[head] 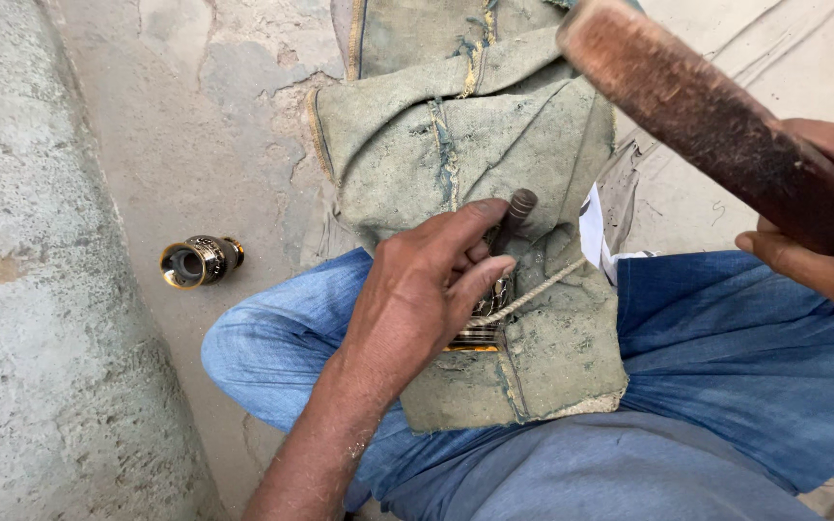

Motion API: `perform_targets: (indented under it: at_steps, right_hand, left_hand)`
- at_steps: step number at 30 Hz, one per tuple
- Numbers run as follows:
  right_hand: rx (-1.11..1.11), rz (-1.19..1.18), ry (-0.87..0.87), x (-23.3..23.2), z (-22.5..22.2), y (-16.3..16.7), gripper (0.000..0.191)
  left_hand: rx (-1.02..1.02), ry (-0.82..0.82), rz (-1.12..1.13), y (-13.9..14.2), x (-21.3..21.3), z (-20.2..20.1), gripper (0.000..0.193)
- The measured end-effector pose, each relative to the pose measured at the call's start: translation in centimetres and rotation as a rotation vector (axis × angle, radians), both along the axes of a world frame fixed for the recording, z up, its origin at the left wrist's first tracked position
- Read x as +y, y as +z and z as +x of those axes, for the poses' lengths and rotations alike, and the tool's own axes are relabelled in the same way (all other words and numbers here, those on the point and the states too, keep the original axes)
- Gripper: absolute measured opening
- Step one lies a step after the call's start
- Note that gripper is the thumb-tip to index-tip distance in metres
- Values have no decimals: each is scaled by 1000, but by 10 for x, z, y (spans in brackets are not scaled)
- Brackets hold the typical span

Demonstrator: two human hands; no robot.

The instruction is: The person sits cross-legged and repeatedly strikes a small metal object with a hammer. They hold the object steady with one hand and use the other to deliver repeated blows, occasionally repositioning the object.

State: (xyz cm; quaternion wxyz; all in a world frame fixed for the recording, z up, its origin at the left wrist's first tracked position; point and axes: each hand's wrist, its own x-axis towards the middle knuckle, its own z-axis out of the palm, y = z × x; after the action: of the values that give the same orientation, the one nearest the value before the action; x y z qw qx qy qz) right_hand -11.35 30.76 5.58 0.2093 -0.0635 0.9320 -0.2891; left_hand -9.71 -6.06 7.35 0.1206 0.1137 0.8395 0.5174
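A seated person in blue trousers steadies a small engraved metal piece (480,318), dark with a brass-coloured rim, on a worn cloth pad (494,145) draped over the lap. The left hand (417,299) pinches a dark ridged punch (514,217) upright against the piece, fingers closed round both. The right hand (827,232), at the right edge, is clenched on the thick reddish wooden handle of a mallet (707,116) raised above the work.

The step in hand looks like striking or seating: the tool is set and the mallet lifted. The blow would need to land squarely on the punch's top, clear of the thumb beside it.

A second piece, a brass-rimmed dark ferrule (200,260), lies on the concrete floor (195,125) to the left, well apart. The mallet's head is cut off by the top of the frame, most of the held piece is hidden under the fingers, and the right hand is only partly in view.
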Motion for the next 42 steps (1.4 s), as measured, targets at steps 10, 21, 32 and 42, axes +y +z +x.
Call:
perform_targets:
  at_steps: [10, 21, 32, 42]
  right_hand:
    - [-9, 148, 125, 6, 12, 4, 67]
    - [-303, -176, -165, -6, 0, -48, 50]
    - [-284, -75, -155, 14, 13, -40, 32]
    - [-596, -268, -434, 39, 1, -79, 22]
  left_hand:
    - [14, -30, 33, -5, -2, 0, 44]
    - [-27, -50, 60, -4, -3, -5, 45]
    - [-88, -46, -2, -7, -1, -7, 43]
    - [-27, -66, 11, -9, -2, -9, 45]
